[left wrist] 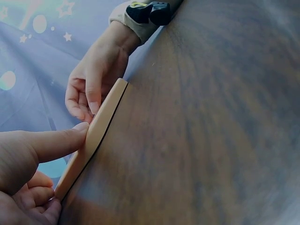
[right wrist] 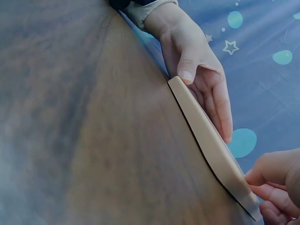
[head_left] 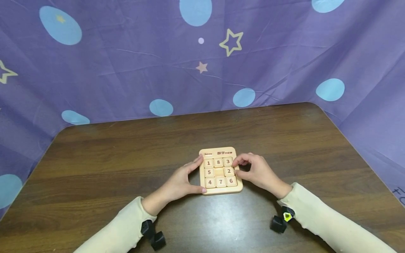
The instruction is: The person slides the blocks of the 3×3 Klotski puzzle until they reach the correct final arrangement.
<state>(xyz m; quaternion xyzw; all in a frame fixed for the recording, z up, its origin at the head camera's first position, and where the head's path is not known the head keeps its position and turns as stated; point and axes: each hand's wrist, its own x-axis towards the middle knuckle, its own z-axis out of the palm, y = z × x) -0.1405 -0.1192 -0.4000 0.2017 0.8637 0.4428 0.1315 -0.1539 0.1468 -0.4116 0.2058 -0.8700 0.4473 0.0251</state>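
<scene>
A pale wooden number sliding puzzle [head_left: 221,191] lies flat on the table, its tiles reading 1 8 3, 5 gap 2, 4 7 6. The gap [head_left: 219,172] is in the centre. My left hand [head_left: 177,183] holds the board's left side, thumb at the near corner and fingers toward the far corner. At the right side is my right hand [head_left: 259,172], its bent index finger by the 3 tile [head_left: 227,161] and its thumb by the 2 tile [head_left: 229,171]. Both wrist views show the board edge-on, hiding the tiles.
The brown wooden table [head_left: 126,151] extends around the puzzle. A purple curtain [head_left: 133,63] with blue dots and stars hangs behind its far edge. Small black devices [head_left: 152,234] sit at both cuffs.
</scene>
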